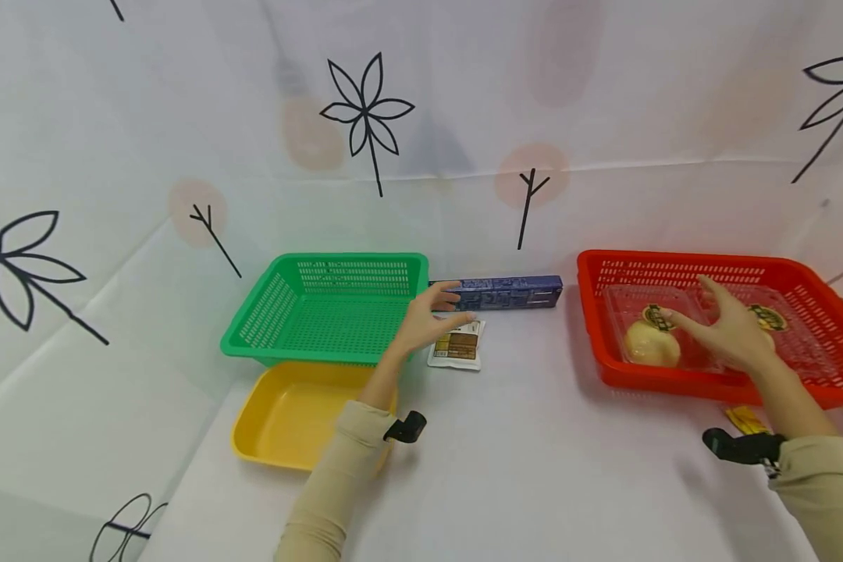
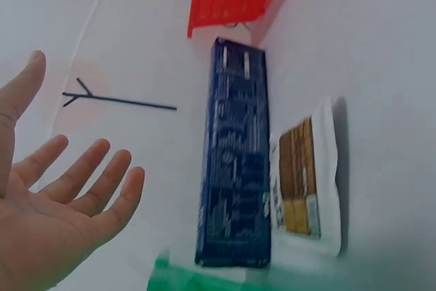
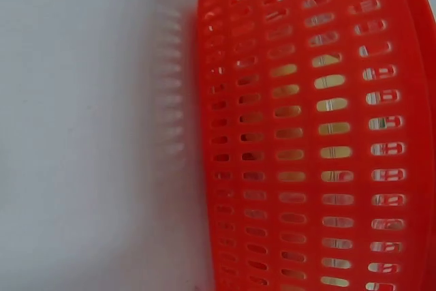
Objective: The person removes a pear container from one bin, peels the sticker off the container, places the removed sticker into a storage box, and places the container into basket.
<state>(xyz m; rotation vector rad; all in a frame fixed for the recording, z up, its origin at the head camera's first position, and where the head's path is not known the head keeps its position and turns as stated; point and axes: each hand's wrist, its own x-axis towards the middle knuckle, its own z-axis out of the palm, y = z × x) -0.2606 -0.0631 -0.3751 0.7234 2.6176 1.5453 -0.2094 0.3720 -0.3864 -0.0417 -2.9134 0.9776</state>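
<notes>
My left hand (image 1: 428, 316), fingers spread and curved with nothing in them, is raised near the right end of the green basket (image 1: 253, 320). In the head view it overlaps a long dark blue box (image 1: 509, 293) and a small white-and-brown packet (image 1: 458, 346). The left wrist view shows its palm (image 2: 61, 236) bare. My right hand (image 1: 734, 332) hovers over the red basket (image 1: 663, 384), thumb and fingers apart. Inside that basket are two clear plastic containers (image 1: 808, 336) with round labels, and pale round food (image 1: 652, 345) shows through one. The right wrist view shows only the basket's slotted side (image 3: 306, 134).
A yellow tray (image 1: 281, 417) stands in front of the green basket, partly behind my left forearm. A small yellow packet (image 1: 746, 420) lies by the front of the red basket, next to my right wrist. Behind everything rises a white cloth (image 1: 449, 117) with flower drawings.
</notes>
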